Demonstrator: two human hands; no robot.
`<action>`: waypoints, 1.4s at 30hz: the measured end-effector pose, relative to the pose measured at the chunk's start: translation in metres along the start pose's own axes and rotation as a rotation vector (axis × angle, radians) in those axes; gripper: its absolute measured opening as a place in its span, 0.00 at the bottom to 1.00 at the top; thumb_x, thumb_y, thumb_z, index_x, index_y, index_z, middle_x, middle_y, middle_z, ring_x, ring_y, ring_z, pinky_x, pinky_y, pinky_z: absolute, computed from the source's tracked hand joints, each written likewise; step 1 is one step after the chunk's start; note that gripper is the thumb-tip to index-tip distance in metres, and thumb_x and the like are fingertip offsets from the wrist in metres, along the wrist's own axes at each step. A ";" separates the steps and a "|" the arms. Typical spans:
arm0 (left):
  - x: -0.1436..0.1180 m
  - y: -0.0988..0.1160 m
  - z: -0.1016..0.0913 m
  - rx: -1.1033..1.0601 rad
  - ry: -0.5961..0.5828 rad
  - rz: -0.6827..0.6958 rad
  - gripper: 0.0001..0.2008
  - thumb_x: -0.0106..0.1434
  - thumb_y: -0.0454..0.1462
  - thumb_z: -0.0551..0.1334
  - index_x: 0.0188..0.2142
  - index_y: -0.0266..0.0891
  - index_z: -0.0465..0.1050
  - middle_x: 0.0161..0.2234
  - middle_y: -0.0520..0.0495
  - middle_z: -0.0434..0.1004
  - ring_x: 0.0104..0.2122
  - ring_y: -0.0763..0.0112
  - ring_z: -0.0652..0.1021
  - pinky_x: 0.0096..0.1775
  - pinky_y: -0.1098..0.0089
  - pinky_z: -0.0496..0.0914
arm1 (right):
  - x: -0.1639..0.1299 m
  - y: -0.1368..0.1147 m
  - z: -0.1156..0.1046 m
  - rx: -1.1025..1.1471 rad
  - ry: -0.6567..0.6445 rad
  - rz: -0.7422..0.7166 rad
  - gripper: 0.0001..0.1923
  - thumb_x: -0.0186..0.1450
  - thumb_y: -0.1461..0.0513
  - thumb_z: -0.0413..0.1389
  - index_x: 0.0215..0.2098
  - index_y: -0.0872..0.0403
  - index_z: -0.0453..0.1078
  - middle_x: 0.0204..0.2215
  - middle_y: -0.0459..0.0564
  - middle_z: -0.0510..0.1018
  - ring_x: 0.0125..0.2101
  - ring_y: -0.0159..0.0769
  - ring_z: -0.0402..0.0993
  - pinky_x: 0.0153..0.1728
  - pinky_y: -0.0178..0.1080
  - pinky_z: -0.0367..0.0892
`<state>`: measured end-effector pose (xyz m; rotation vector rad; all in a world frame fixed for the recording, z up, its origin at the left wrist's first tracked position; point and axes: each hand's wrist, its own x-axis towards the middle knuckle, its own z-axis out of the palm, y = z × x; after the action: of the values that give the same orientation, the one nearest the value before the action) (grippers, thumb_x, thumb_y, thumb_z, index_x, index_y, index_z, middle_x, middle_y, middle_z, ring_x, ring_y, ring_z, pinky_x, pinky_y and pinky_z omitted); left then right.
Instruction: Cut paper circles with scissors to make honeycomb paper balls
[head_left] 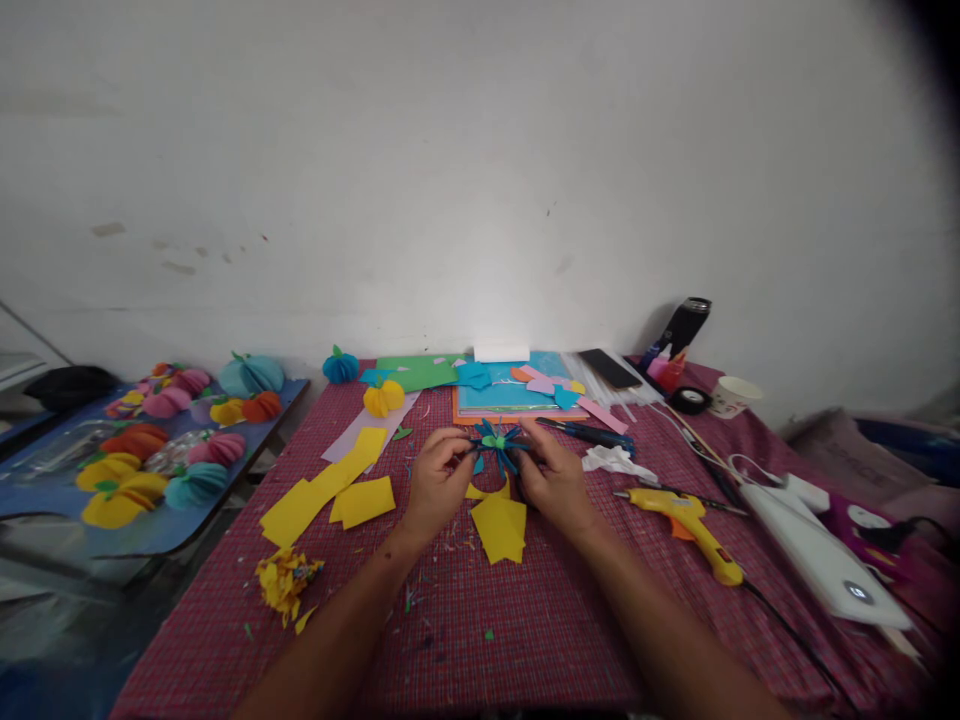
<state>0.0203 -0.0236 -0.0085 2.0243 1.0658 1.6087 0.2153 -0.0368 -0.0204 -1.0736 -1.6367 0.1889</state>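
Observation:
My left hand (pixel 439 480) and my right hand (pixel 553 478) together hold a small blue paper flower (pixel 498 443) with spiky petals and a green centre, just above the table. The fingertips of both hands pinch its sides. A cut yellow paper piece (pixel 501 526) lies on the red checked tablecloth (pixel 525 630) right under the hands. More yellow paper pieces (pixel 330 492) lie to the left of my left hand.
A yellow glue gun (pixel 686 515) lies to the right, with a white power strip (pixel 817 555) beyond it. Coloured paper sheets (pixel 510 392), scissors (pixel 589 432), a phone (pixel 609 368), a bottle (pixel 684 325) and a cup (pixel 731 396) sit at the back. Finished paper balls (pixel 150 450) cover a side table on the left.

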 end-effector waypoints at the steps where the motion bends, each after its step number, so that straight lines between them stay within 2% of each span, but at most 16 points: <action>1: 0.000 0.000 0.000 0.000 0.000 0.000 0.04 0.61 0.31 0.62 0.33 0.41 0.75 0.39 0.46 0.75 0.40 0.68 0.76 0.41 0.68 0.71 | 0.000 0.000 0.000 -0.001 -0.003 0.002 0.26 0.65 0.65 0.56 0.61 0.46 0.64 0.44 0.48 0.81 0.40 0.40 0.80 0.42 0.42 0.76; 9: 0.000 0.000 -0.001 0.001 0.003 -0.006 0.04 0.61 0.32 0.63 0.33 0.41 0.75 0.40 0.46 0.75 0.41 0.68 0.76 0.42 0.67 0.71 | 0.000 0.001 0.000 0.013 -0.001 0.010 0.25 0.65 0.64 0.56 0.61 0.47 0.64 0.44 0.49 0.81 0.40 0.40 0.80 0.43 0.43 0.76; 19: -0.001 0.000 0.000 -0.005 0.002 -0.009 0.04 0.60 0.31 0.63 0.33 0.41 0.75 0.39 0.46 0.75 0.40 0.68 0.76 0.39 0.69 0.71 | 0.000 0.000 0.000 0.030 -0.005 0.033 0.26 0.65 0.64 0.56 0.61 0.45 0.63 0.43 0.48 0.81 0.41 0.41 0.80 0.42 0.44 0.76; 24: -0.001 -0.001 0.001 -0.003 0.005 -0.020 0.03 0.61 0.32 0.62 0.33 0.41 0.75 0.40 0.46 0.75 0.40 0.69 0.76 0.39 0.69 0.71 | 0.000 0.000 0.001 0.044 0.005 0.037 0.26 0.64 0.64 0.56 0.61 0.48 0.62 0.44 0.50 0.81 0.41 0.40 0.80 0.43 0.43 0.75; 35: -0.001 -0.002 0.001 -0.010 0.008 -0.010 0.03 0.62 0.34 0.62 0.33 0.41 0.75 0.39 0.45 0.75 0.40 0.68 0.76 0.42 0.67 0.72 | 0.001 -0.002 0.003 0.174 -0.007 0.063 0.18 0.65 0.64 0.55 0.54 0.52 0.65 0.43 0.52 0.80 0.42 0.39 0.79 0.43 0.43 0.75; 42: 0.000 0.001 0.000 0.002 0.006 -0.012 0.04 0.61 0.32 0.62 0.33 0.41 0.75 0.39 0.46 0.76 0.40 0.68 0.76 0.40 0.68 0.71 | 0.001 -0.001 0.002 0.132 -0.028 0.060 0.21 0.65 0.65 0.54 0.57 0.50 0.64 0.45 0.51 0.80 0.43 0.39 0.79 0.44 0.43 0.75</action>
<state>0.0209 -0.0244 -0.0081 2.0117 1.0803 1.6087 0.2137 -0.0358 -0.0198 -1.0236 -1.5950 0.3484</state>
